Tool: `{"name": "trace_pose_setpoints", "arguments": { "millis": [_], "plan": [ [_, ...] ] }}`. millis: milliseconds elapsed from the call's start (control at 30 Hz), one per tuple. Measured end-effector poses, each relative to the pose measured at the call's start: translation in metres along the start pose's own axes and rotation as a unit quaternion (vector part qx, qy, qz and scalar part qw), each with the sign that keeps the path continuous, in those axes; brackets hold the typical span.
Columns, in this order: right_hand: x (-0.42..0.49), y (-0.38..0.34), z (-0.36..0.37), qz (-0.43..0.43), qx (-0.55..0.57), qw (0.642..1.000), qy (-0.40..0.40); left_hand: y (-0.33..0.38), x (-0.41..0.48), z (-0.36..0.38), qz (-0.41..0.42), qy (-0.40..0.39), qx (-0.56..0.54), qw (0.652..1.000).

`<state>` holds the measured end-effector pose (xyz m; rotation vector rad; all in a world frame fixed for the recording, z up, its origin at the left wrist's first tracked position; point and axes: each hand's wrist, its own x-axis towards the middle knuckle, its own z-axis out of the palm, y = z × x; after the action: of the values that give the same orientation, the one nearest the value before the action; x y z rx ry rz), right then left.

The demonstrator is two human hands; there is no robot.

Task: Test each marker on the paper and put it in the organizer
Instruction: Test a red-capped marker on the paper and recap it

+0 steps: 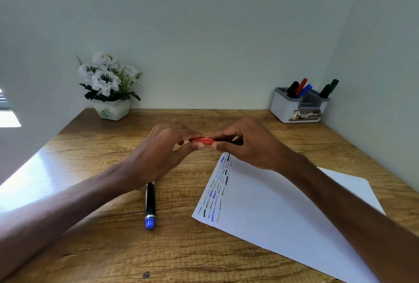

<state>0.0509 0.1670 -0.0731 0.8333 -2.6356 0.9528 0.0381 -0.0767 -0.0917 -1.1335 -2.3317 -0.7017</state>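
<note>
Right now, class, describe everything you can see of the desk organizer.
The organizer is a white plastic-looking box with grey rim and dividers and a printed label in front. It stands upright on the desk, in its far right corner. A black marker, a red marker and a blue marker lean in its left side, a dark green marker in its right.

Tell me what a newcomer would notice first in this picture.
First, the middle: the left hand and the right hand grip a red marker between them, over the desk. Next, the white paper with ink scribbles lies at the right, and a black marker with a blue end lies to the left of it.
</note>
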Motion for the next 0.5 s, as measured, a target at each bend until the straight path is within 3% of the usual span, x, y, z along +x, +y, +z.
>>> {"name": "trace_pose_setpoints", "arguments": {
  "millis": [233,400,500],
  "plan": [
    [0.003,-0.001,-0.002,-0.027,-0.061,0.998,0.020,-0.001,0.006,-0.010,-0.053,0.069,-0.022,0.996],
    [0.001,0.007,-0.002,0.038,-0.086,0.995,-0.023,-0.009,0.006,-0.013,-0.105,0.087,-0.026,0.990],
    [0.000,0.011,-0.002,0.074,-0.094,0.992,-0.041,0.001,0.006,-0.013,-0.095,0.053,-0.041,0.993]
  ]
}}
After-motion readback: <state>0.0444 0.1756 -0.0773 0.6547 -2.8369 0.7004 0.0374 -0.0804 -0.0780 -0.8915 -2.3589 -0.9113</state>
